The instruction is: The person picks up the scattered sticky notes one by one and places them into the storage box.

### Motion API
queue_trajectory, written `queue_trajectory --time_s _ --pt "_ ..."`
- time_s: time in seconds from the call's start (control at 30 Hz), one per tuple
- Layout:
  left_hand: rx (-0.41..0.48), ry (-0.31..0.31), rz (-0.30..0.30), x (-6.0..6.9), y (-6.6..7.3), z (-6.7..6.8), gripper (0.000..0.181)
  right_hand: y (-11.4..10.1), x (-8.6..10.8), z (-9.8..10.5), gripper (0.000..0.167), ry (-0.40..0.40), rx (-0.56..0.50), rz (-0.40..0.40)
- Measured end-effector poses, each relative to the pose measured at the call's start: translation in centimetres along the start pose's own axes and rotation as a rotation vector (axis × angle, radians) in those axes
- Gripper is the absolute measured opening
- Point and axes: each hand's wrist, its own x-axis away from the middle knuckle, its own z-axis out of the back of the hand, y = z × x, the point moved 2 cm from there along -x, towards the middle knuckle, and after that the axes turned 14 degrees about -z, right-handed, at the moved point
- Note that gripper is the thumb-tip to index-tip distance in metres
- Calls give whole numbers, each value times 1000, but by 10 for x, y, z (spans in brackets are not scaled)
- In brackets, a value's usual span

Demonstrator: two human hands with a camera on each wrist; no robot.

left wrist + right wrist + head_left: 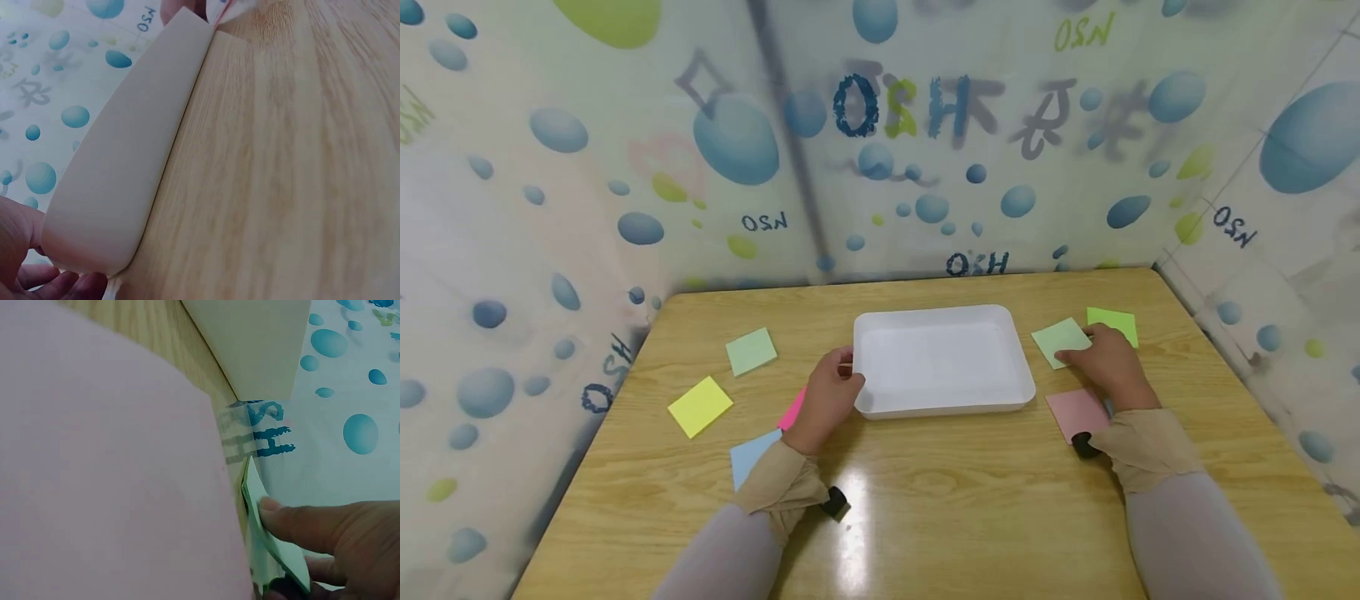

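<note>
A shallow white tray [943, 362] sits on the wooden table. My left hand [826, 398] grips its left end, thumb at the rim and the other fingers against the outer wall; the left wrist view shows the tray wall [125, 150] between them. On the right, my right hand [1112, 364] pinches a pale green sticky note pad [1062, 340] between thumb and fingers. From the right wrist, that pad [275, 531] appears edge-on and slightly tilted. Beneath the right hand lies a light pink pad [1072, 412], partly covered by the wrist, and behind it a bright green pad [1116, 323].
Left of the tray lie another pale green pad [751, 352], a yellow pad [700, 407], a blue pad [751, 457] and a hot pink pad [792, 410], the last two partly hidden by the left arm. A patterned curtain [925, 167] borders the table's far edge.
</note>
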Motion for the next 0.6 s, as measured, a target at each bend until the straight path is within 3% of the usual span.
queue_trajectory --time_s 0.23,0.4,0.6 --pt "-3 -15 -15 -2 2 2 53 -3 5 -2 54 115 -108 64" --pt "-2 -11 -19 -2 1 2 52 -6 9 -4 49 158 -168 66" --pt "4 -5 -21 -1 -2 2 52 -6 10 -4 49 143 -200 54"
